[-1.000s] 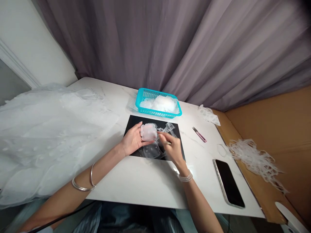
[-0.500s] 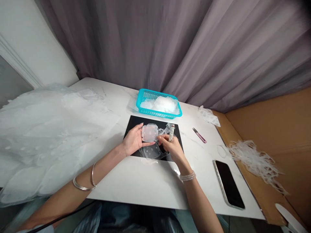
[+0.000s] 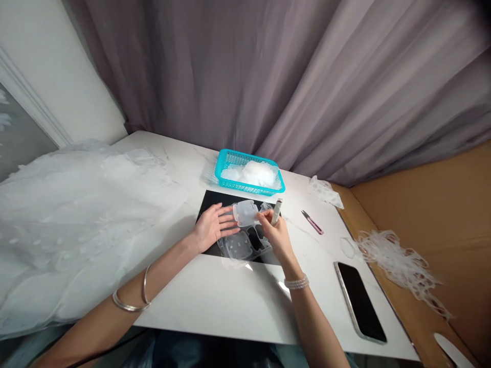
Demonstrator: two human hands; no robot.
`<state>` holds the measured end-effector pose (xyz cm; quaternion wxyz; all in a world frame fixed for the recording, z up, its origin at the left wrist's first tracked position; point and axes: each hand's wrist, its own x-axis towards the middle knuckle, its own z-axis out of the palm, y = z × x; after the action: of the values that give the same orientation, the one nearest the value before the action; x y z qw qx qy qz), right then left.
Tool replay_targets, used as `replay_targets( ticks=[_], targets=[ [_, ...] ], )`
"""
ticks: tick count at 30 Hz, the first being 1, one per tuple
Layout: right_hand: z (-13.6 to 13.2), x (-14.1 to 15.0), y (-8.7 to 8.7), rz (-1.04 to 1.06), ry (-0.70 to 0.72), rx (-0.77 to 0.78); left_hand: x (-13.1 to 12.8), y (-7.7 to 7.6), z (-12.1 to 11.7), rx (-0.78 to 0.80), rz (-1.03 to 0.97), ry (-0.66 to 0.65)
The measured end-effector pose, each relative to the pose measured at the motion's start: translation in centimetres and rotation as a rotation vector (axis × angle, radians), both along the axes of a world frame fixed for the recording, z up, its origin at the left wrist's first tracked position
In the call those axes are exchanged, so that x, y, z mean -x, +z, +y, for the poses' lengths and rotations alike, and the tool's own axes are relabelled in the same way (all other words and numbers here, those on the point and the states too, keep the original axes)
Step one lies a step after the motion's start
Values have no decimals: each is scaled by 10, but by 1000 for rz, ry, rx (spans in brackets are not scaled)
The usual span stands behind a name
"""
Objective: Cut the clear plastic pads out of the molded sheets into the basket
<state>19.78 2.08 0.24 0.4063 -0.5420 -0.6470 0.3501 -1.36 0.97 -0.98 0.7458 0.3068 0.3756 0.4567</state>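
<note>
My left hand (image 3: 214, 227) lies flat on the black mat (image 3: 209, 207) with its fingers spread, its fingertips just beside a frosted clear plastic piece (image 3: 245, 213). My right hand (image 3: 275, 235) grips a white pen-like tool (image 3: 275, 212) upright, and its fingers press against the right side of that piece. Under and below the piece lies a clear dotted plastic sheet (image 3: 238, 245), partly hidden by my hands. Thin clear plastic strips (image 3: 265, 207) show behind my right hand.
A turquoise basket (image 3: 245, 188) of white material stands behind the mat. Small pink-handled snips (image 3: 312, 223) and a black phone (image 3: 359, 301) lie on the marble table (image 3: 230, 306). Clear plastic scraps (image 3: 399, 266) lie on cardboard at right, white tulle (image 3: 76, 214) at left.
My left hand has opened and let go of the plastic piece, sliding left of it. The piece now sits nearer my right hand. The view has shifted slightly.
</note>
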Motion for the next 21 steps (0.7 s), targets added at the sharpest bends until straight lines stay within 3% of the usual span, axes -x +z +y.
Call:
replay_targets(
  ticks=[5,9,12,15,21],
  targets=[
    [61,9,33,-433,-229,-284,-10,-5,-8,-280,372,36],
    [127,35,61,-481,-251,-314,-15,-8,-16,-604,686,-9],
    [152,36,74,-494,-232,-291,-14,-18,-18,-786,906,-55],
    [147,11,66,-535,-187,-207,-14,-33,-20,-914,1081,-98],
    [113,-45,6,-598,-193,-17,-19,-56,-26,-1048,1313,-125]
  ],
)
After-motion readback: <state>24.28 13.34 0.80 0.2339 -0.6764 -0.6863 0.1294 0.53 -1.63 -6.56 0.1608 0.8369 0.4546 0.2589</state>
